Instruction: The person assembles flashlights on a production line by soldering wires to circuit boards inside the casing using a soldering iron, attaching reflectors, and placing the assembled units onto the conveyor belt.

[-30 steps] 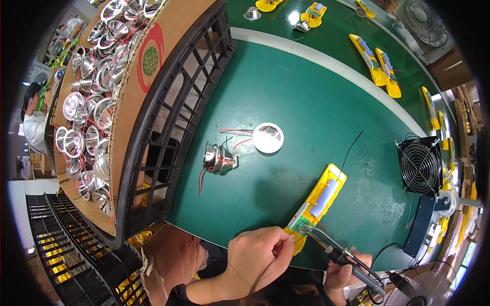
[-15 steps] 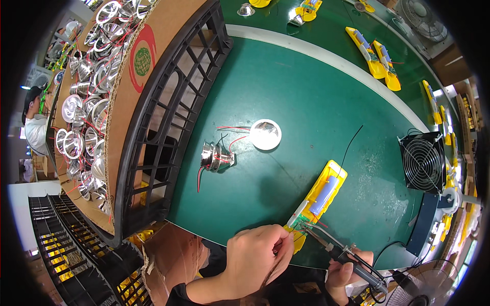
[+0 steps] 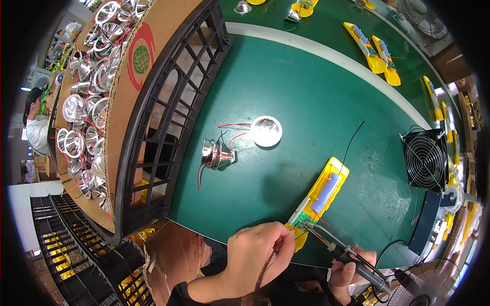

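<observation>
Head view: left hand (image 3: 255, 257) pinched shut on a thin wire (image 3: 266, 268) right at the near end of a yellow case (image 3: 319, 199), fingertips together; right hand (image 3: 349, 268) wrapped tight around a soldering iron (image 3: 352, 255), tip slanting up and left to the small green circuit board (image 3: 304, 219) between the 2 hands. Yellow case lying open on the green table (image 3: 306, 102), stretching up and away from both hands, with 1 pale blue battery (image 3: 325, 193) seated in it. Probably light, hollow plastic, stiff but easy to nudge, so best steadied by its long side walls, away from the board. Wire limp and springy, best pinched close to the joint; solder joints and board likely fragile, iron tip hot, handle the only safe grip. Beyond the left hand: 1 shiny metal reflector (image 3: 217, 153) trailing red and black leads, and just past it 1 white round lens (image 3: 266, 131). To the right of the right hand: 1 black fan (image 3: 426, 159). Far across the table: at least 3 more yellow cases (image 3: 375, 48). Well to the left: 1 black crate (image 3: 168, 132) holding a cardboard box (image 3: 127, 76) of many reflectors, too many to count.
</observation>
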A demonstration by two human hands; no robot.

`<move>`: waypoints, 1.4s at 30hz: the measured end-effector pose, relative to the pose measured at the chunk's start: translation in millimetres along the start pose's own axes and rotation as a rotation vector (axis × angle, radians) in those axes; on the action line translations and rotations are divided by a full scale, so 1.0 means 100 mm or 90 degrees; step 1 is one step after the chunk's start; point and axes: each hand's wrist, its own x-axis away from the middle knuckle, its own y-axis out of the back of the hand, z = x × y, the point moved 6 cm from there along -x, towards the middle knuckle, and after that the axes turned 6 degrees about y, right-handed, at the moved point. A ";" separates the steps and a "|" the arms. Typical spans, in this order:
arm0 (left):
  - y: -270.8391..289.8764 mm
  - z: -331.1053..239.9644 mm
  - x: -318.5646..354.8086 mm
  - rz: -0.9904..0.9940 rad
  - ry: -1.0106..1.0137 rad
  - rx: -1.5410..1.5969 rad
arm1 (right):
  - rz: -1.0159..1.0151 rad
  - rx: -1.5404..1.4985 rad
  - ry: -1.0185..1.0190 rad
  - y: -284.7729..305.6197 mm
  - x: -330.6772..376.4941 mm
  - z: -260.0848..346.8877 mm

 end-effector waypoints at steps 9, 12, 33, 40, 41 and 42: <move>0.01 0.00 0.01 -0.012 -0.018 -0.018 | 0.036 -0.040 0.025 -0.02 0.00 -0.02; 0.00 0.00 0.01 -0.009 -0.010 -0.019 | 0.021 -0.030 0.016 -0.03 -0.01 0.00; -0.01 -0.03 0.07 -0.063 -0.089 -0.048 | -0.118 -0.009 0.028 0.24 0.05 0.00; -0.03 -0.04 0.15 -0.110 -0.172 -0.125 | -0.127 0.000 0.042 0.31 0.07 0.00; -0.03 -0.03 0.16 -0.117 -0.173 -0.123 | -0.130 -0.012 0.040 0.31 0.08 -0.01; -0.04 -0.02 0.16 -0.117 -0.176 -0.124 | -0.134 -0.024 0.038 0.31 0.08 -0.02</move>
